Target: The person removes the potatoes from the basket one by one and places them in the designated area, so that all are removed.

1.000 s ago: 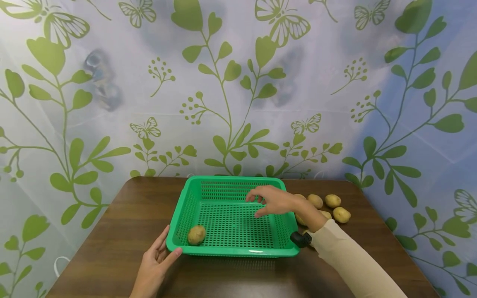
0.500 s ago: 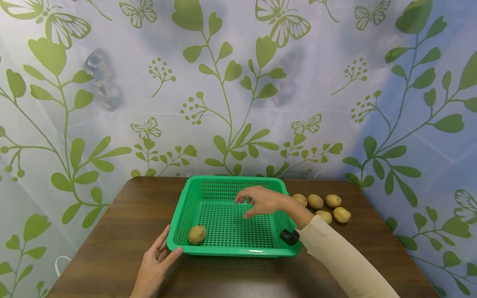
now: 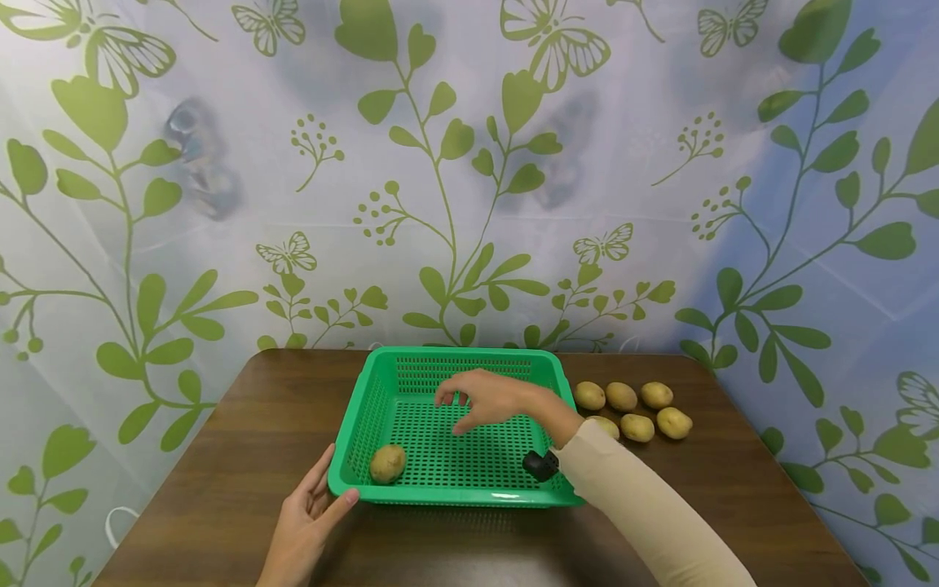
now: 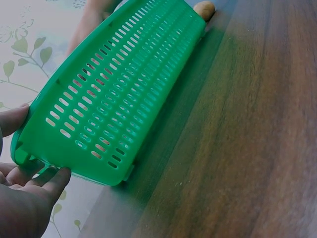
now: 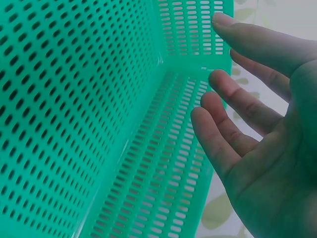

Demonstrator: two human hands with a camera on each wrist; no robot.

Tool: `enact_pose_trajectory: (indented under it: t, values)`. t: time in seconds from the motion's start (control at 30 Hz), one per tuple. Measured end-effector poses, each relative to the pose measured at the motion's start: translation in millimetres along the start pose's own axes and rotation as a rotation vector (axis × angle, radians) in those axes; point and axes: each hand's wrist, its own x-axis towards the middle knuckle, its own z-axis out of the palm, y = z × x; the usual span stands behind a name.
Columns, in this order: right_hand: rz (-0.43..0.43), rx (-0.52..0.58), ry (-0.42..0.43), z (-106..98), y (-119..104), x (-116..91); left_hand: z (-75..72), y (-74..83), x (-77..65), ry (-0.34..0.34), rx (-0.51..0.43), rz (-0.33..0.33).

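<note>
A green plastic basket [image 3: 469, 495] with slotted walls stands on the table. One potato [image 3: 387, 464] lies inside it, in the front left corner. My left hand [image 3: 308, 515] holds the basket at that corner, thumb on the rim and fingers along the outer side. In the left wrist view, the left hand's fingers [image 4: 52, 186] bend round the basket's edge. My right hand [image 3: 487, 399] hovers over the middle of the basket with loosely bent, spread fingers and nothing in them. The right wrist view shows its bare palm [image 5: 270, 173] above the slotted basket floor.
Several loose potatoes [image 3: 656, 395] lie on the brown wooden table [image 3: 257, 416], just right of the basket. A curtain [image 3: 469, 163] with green leaves and butterflies hangs behind the table. A black wrist camera [image 3: 540, 465] sits under the right forearm.
My right hand has moved left across the basket, from its right side to the middle, uncovering more potatoes on the right. The left hand, basket and potato inside stay in place.
</note>
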Motion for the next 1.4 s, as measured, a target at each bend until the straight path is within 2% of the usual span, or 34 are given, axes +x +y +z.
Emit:
enact_pose_trajectory:
  t: [0.3, 0.6, 0.9, 1.13, 1.4]
  values:
    - [-0.027, -0.012, -0.028, 10.5, -3.0, 23.0, 0.7, -1.6, -0.5, 0.001, 0.013, -0.001]
    - [-0.036, -0.008, -0.049, 21.9, -6.8, 42.3, 0.0, -4.2, -0.4, -0.003, -0.014, 0.010]
    - [-0.075, 0.040, -0.099, 36.2, -6.3, 66.0, -0.5, -4.9, -0.3, -0.006, 0.001, 0.016]
    - [-0.077, 0.056, -0.125, 39.6, -10.1, 81.3, -2.0, -4.4, 0.9, -0.012, 0.003, 0.058]
    - [-0.087, 0.058, -0.186, 46.4, -10.3, 93.5, -3.0, -3.6, 2.6, -0.019, 0.004, 0.047]
